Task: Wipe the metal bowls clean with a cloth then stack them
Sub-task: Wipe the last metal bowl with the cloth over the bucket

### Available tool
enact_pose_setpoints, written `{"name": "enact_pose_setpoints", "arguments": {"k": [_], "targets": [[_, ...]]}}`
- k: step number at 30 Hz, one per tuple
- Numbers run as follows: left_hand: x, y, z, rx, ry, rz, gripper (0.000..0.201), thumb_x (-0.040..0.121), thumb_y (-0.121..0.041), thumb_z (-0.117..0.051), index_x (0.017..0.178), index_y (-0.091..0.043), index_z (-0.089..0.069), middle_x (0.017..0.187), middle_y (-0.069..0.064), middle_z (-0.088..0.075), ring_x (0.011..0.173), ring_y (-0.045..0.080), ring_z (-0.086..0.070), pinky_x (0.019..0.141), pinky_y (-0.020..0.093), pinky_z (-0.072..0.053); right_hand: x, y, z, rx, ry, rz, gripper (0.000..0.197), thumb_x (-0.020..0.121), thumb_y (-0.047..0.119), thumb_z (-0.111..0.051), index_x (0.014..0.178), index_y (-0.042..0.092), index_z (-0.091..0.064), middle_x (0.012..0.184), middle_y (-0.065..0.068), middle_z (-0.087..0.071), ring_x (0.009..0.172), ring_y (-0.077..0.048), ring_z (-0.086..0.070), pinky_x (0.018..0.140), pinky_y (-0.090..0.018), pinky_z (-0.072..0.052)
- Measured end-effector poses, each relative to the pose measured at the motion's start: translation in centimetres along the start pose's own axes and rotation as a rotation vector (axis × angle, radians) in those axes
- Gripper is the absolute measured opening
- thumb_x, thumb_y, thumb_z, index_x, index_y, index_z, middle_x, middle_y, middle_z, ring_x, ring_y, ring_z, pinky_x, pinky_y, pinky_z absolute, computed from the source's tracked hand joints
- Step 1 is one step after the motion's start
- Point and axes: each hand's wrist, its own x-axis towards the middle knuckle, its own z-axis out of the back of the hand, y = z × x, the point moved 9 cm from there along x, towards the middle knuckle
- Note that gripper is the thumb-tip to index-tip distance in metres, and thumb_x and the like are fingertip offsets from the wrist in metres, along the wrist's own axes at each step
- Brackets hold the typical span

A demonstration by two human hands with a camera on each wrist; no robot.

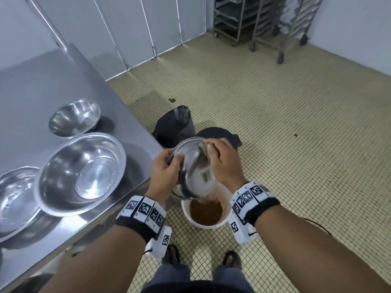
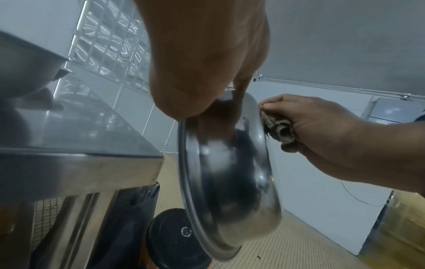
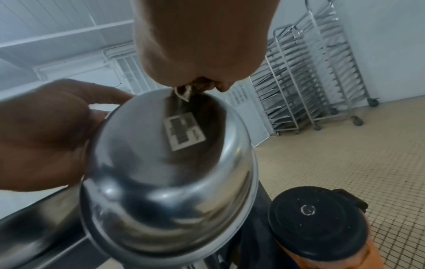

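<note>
Tilted bowl [image 1: 191, 172] between left-hand [image 1: 167, 172] grip and right hand's [image 1: 224, 163] cloth [image 1: 204, 152].

Right hand [image 3: 204, 52] pressing cloth [image 3: 184, 92] on upturned bowl [image 3: 170, 174], left hand [image 3: 43, 138] gripping rim

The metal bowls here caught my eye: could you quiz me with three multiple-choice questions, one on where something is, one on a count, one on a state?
1. Where is the white bucket of brown stuff?
A. on the table
B. on the floor under the held bowl
C. on the rack

2. How many bowls sit on the steel table?
A. one
B. three
C. five

3. How is the held bowl positioned?
A. tilted, bottom toward the person
B. flat on the table
C. stacked in another

Answers:
1. B, it stands on the tiles below the hands.
2. B, three show there.
3. A, the left hand grips its rim while the right hand presses the cloth on its bottom.
</note>
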Motion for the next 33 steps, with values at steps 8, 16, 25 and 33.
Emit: {"name": "enact_pose_setpoints", "arguments": {"k": [8, 16, 25, 33], "targets": [[1.2, -5.3, 1.6, 0.100, -0.057, -0.159, 0.015, 0.104, -0.030, -0.060, 0.094, -0.024, -0.070, 0.080, 0.000, -0.071, 0.069, 0.010, -0.067, 0.063, 0.026, -0.056, 3.7, 4.3, 3.3, 0.171, 0.280, -0.121, 0.039, 0.088, 0.010, -0.060, 0.117, 0.036, -0.059, 0.114, 0.011, -0.062, 0.104, -0.007, -0.059, 0.088, -0.031, -0.050], [2.0, -8.0, 2.2, 0.029, -0.021, -0.261, 0.021, 0.103, -0.026, -0.063, 0.083, -0.020, -0.067, 0.068, -0.001, -0.064, 0.061, 0.005, -0.060, 0.059, 0.025, -0.052, 5.8, 7.5, 5.6, 0.083, 0.433, -0.102, 0.030, 0.084, 0.005, -0.070, 0.106, 0.024, -0.072, 0.103, 0.001, -0.072, 0.097, -0.018, -0.069, 0.081, -0.035, -0.060], [3.4, -11.1, 2.4, 0.084, 0.002, -0.307, 0.028, 0.101, -0.026, -0.066, 0.073, -0.025, -0.066, 0.056, -0.011, -0.062, 0.052, 0.008, -0.057, 0.053, 0.032, -0.045, 7.2, 10.8, 7.3, 0.020, 0.470, -0.001, 0.032, 0.082, 0.016, -0.082, 0.105, 0.030, -0.064, 0.100, 0.005, -0.072, 0.097, -0.017, -0.069, 0.085, -0.037, -0.056], [4.4, -12.5, 1.8, 0.084, 0.057, -0.313, 0.018, 0.101, -0.030, -0.066, 0.087, -0.018, -0.070, 0.058, -0.010, -0.063, 0.048, 0.000, -0.055, 0.051, 0.020, -0.042, 8.2, 12.1, 8.3, -0.155, 0.430, 0.054, 0.017, 0.093, 0.038, -0.067, 0.088, 0.030, -0.053, 0.095, 0.004, -0.061, 0.088, -0.016, -0.058, 0.082, -0.041, -0.050]]}}
